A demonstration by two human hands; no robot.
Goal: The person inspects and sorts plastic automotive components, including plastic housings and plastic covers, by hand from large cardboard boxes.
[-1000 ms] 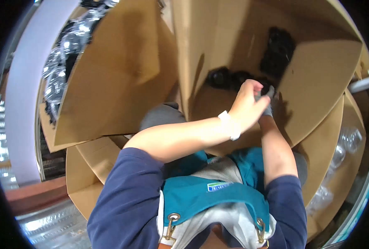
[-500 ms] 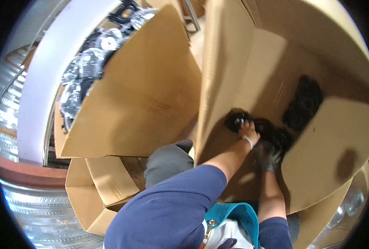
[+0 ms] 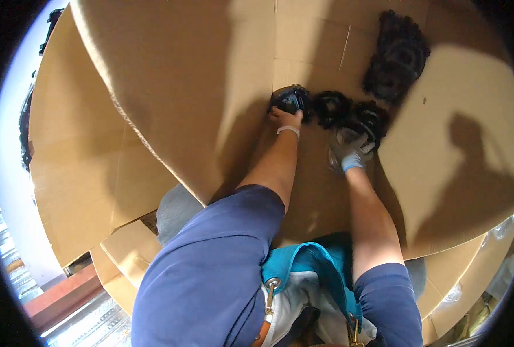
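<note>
Deep in a large cardboard box (image 3: 320,191), my bare left hand (image 3: 287,118), with a pale band at the wrist, grips a dark, glossy moulded part (image 3: 291,97) by its near edge. Beside it, to the right, lies a black round part (image 3: 331,108) with a ring-shaped opening. My right hand (image 3: 352,151), in a grey glove with a light blue cuff, closes on the near side of another black moulded part (image 3: 371,118). Something clear, like thin plastic film, shows about its fingers. Farther back lies a bigger black moulded part (image 3: 395,55), apart from both hands.
The box's tall left wall (image 3: 170,87) rises close to my left arm, and its right flap (image 3: 459,156) curves beside my right. Another cardboard panel (image 3: 83,139) stands farther left. A red beam (image 3: 66,295) runs at lower left. A teal strap (image 3: 312,251) hangs at my front.
My view has moved farther over the box. My left hand has shifted left and farther apart from the right, with the glossy part in it. The right hand stays at the black parts.
</note>
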